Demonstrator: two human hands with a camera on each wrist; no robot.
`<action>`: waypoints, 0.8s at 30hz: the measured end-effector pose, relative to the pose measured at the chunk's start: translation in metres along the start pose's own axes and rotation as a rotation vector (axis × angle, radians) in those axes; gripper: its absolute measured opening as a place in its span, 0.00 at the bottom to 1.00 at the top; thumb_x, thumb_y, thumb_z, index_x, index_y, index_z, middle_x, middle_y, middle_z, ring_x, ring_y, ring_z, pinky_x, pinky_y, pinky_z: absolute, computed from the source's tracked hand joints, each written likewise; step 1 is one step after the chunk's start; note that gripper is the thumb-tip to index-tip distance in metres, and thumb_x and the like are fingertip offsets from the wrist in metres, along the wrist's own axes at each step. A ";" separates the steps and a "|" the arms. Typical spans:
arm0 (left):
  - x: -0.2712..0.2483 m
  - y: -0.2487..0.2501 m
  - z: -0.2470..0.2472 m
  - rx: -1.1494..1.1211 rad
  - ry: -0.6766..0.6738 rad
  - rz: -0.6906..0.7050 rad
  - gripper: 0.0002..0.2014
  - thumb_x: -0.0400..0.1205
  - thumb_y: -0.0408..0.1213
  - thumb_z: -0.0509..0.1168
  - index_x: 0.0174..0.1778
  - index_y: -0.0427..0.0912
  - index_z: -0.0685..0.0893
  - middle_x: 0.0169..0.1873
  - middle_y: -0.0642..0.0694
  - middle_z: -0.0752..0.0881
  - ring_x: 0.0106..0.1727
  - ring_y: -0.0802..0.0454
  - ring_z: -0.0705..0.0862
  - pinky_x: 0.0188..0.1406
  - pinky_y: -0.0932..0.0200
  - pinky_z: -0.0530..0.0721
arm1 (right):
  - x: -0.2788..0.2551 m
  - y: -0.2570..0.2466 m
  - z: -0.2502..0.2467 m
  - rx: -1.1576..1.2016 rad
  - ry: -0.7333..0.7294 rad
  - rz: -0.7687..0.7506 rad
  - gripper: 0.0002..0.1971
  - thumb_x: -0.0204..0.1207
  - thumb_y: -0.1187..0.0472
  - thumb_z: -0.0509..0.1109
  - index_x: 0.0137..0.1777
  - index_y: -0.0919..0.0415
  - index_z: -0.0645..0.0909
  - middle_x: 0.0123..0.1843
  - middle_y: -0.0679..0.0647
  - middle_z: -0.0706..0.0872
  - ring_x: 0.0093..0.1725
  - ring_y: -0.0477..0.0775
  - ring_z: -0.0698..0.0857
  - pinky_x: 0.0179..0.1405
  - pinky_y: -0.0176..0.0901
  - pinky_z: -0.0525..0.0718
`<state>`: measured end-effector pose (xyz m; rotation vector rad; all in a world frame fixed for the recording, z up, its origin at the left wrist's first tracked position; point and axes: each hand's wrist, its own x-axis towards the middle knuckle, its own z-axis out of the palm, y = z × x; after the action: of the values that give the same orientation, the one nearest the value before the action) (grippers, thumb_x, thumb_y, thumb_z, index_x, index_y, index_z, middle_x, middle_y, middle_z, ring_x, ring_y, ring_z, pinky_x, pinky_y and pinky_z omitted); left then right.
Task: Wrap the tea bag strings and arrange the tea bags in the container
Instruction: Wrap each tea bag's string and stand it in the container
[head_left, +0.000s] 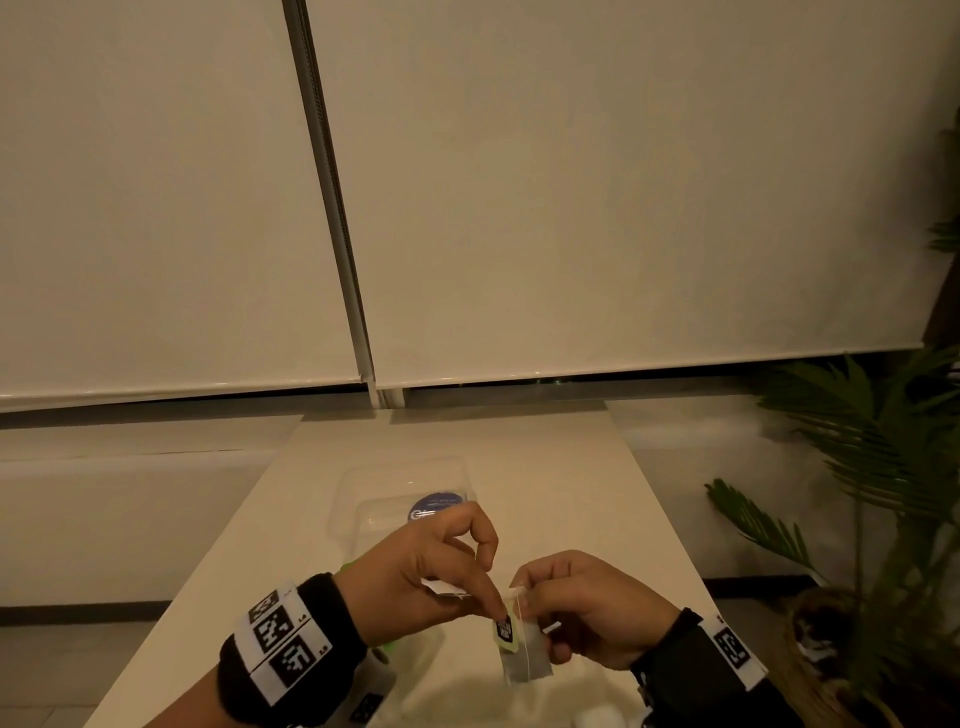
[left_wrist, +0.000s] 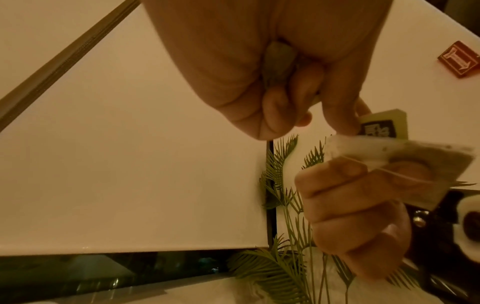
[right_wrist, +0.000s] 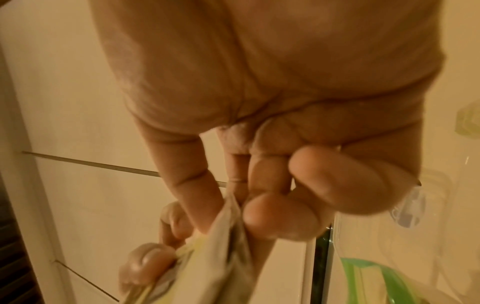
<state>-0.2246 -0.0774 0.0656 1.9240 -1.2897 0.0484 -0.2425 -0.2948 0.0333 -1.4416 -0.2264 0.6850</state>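
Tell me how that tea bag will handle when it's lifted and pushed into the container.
The tea bag probably flops: it creases between the right hand fingers. It looks light, hanging from a pinch. Its tag, held by the left hand, may dangle and snag.

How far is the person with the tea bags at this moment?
Done: nothing visibly; whether the clear container holds any bags cannot be told. In hand: the right hand holds one tea bag; the left hand pinches its tag, string not yet wrapped. Left: wrapping, then placing it in the container.
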 end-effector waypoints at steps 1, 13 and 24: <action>0.000 0.000 0.000 0.018 0.001 0.020 0.06 0.78 0.34 0.74 0.47 0.50 0.92 0.47 0.53 0.74 0.38 0.66 0.75 0.42 0.70 0.77 | 0.000 0.000 0.000 -0.003 -0.006 -0.002 0.06 0.67 0.62 0.70 0.40 0.64 0.83 0.39 0.62 0.81 0.29 0.51 0.75 0.22 0.37 0.70; -0.008 -0.019 0.017 0.486 0.191 0.100 0.21 0.79 0.36 0.69 0.64 0.63 0.84 0.44 0.59 0.76 0.33 0.64 0.74 0.29 0.64 0.78 | -0.006 -0.006 -0.005 -0.028 0.099 -0.109 0.06 0.70 0.59 0.69 0.41 0.61 0.86 0.35 0.57 0.83 0.32 0.50 0.77 0.23 0.36 0.71; 0.000 0.006 0.069 -0.300 0.638 -0.592 0.10 0.75 0.38 0.76 0.31 0.43 0.84 0.17 0.53 0.76 0.21 0.58 0.71 0.24 0.65 0.69 | -0.005 -0.014 0.001 -0.206 0.376 -0.244 0.12 0.80 0.67 0.66 0.38 0.63 0.89 0.32 0.55 0.83 0.32 0.49 0.77 0.23 0.41 0.70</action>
<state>-0.2553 -0.1220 0.0228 1.7469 -0.2716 0.1443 -0.2429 -0.2961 0.0476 -1.6762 -0.1777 0.1890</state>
